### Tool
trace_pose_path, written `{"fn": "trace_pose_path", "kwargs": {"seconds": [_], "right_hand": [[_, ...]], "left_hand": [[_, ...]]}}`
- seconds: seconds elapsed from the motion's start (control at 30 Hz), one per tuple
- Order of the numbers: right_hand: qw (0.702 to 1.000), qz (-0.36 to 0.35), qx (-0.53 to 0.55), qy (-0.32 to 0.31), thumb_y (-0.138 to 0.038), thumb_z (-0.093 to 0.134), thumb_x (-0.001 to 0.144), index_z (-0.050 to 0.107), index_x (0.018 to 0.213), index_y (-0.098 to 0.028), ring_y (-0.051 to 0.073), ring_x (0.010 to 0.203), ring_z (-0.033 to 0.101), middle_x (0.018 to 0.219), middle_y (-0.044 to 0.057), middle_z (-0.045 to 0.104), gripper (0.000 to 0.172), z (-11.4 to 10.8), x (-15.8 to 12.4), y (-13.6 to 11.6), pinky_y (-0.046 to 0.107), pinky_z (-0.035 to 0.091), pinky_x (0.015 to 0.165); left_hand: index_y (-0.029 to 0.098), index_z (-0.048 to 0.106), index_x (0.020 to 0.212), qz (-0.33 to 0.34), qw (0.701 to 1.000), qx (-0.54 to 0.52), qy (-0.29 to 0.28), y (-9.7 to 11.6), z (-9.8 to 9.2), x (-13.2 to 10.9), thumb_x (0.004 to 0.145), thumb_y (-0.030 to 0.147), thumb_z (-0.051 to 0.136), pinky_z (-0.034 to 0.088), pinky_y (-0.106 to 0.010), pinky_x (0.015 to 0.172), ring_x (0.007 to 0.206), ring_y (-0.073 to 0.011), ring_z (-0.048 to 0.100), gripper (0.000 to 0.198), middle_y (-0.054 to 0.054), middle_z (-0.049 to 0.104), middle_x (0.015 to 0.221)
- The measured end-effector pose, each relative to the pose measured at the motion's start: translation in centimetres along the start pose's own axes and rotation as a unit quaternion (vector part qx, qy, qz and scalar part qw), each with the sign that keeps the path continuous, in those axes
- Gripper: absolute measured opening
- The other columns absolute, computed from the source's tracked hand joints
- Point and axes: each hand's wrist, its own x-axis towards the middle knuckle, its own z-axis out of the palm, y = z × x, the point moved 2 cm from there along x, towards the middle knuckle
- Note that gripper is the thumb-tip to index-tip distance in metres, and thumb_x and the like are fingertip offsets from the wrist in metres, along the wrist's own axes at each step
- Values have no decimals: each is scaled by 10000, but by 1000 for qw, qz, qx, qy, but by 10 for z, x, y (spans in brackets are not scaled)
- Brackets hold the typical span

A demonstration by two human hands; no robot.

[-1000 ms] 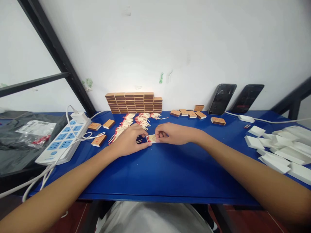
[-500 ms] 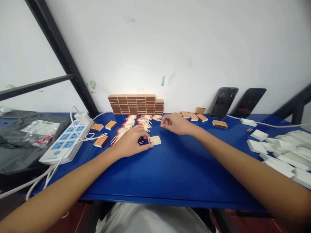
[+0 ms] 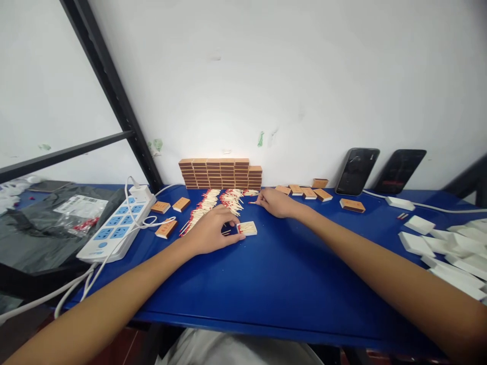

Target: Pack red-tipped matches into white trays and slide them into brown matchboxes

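Note:
My left hand (image 3: 215,230) grips the left end of a small white matchbox tray (image 3: 250,230), thumb at the near side and fingers at the far side. Several red-headed matches lie inside the tray. Above and right of it, my right hand (image 3: 277,203) is closed in a pinch, with a red-tipped match (image 3: 251,203) sticking out to the left of the fingertips. Loose matches (image 3: 205,208) spread in a long pile behind my left hand. A second heap of matches (image 3: 231,201) lies just left of my right hand.
Stacked matchboxes (image 3: 220,175) line the wall. Loose matchboxes (image 3: 309,193) lie right of centre, others (image 3: 166,229) at left beside a power strip (image 3: 117,223). White empty trays (image 3: 464,248) pile at right. Two phones (image 3: 357,172) lean on the wall. A grey plastic bag (image 3: 41,243) lies far left.
The view has shifted, so everything sits slightly lower and further right. A match now shows at my right fingertips. My left hand stays on the tray.

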Motion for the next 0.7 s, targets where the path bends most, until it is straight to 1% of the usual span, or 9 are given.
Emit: {"fn": "trace_pose_path", "kwargs": {"seconds": [0.1, 0.23, 0.33, 0.43, 0.53, 0.6, 0.7], "right_hand": [[1000, -12, 2, -2, -232, 550, 1016, 685, 925, -157, 225, 905, 654, 1038, 129, 727, 178, -8, -25, -1, 295, 453, 765], [999, -28, 42, 3, -294, 505, 1038, 649, 973, -180, 219, 886, 629, 1038, 110, 692, 195, -17, -63, -8, 312, 456, 755], [996, -47, 73, 8, -318, 496, 1047, 638, 983, -196, 205, 864, 608, 1032, 89, 669, 198, -17, -82, -21, 317, 452, 756], [994, -62, 85, 1, -305, 496, 1057, 628, 988, -204, 195, 867, 601, 1038, 74, 654, 180, -14, -93, -39, 314, 447, 774], [995, -67, 74, -12, -265, 491, 1066, 615, 991, -205, 187, 850, 599, 1050, 70, 646, 156, -9, -98, -54, 312, 436, 763], [996, -64, 61, -22, -240, 487, 1067, 609, 1002, -204, 186, 838, 598, 1062, 72, 641, 144, -6, -98, -60, 313, 432, 753], [997, -60, 50, -26, -223, 492, 1065, 608, 1013, -203, 191, 845, 600, 1066, 72, 634, 129, -3, -97, -61, 320, 437, 768]], "left_hand": [[207, 702, 925, 2, 1000, 0, 1, -1, 1, 0, 896, 422, 809, 486, -341, 798, 904, -214, 623, 242, -37, 710, 932], [205, 701, 925, 14, 1000, -5, 2, -1, 2, 0, 896, 430, 808, 484, -338, 804, 898, -209, 609, 250, -32, 702, 916], [206, 716, 956, 13, 1000, -10, -5, 2, 3, 0, 900, 430, 805, 485, -340, 816, 912, -211, 609, 247, -33, 704, 915], [203, 722, 966, 9, 1000, -12, -11, 5, 4, 1, 895, 428, 810, 485, -341, 822, 924, -215, 613, 252, -36, 700, 920], [199, 717, 956, 7, 1000, -10, -16, 9, 4, 1, 899, 442, 804, 482, -348, 818, 923, -223, 615, 264, -41, 697, 908], [200, 713, 952, 13, 1000, -7, -19, 11, 4, 2, 906, 452, 794, 480, -355, 817, 919, -229, 615, 269, -44, 699, 906], [202, 710, 962, 26, 1000, -5, -17, 13, 4, 2, 908, 440, 794, 477, -355, 814, 909, -228, 613, 259, -43, 702, 914]]}}
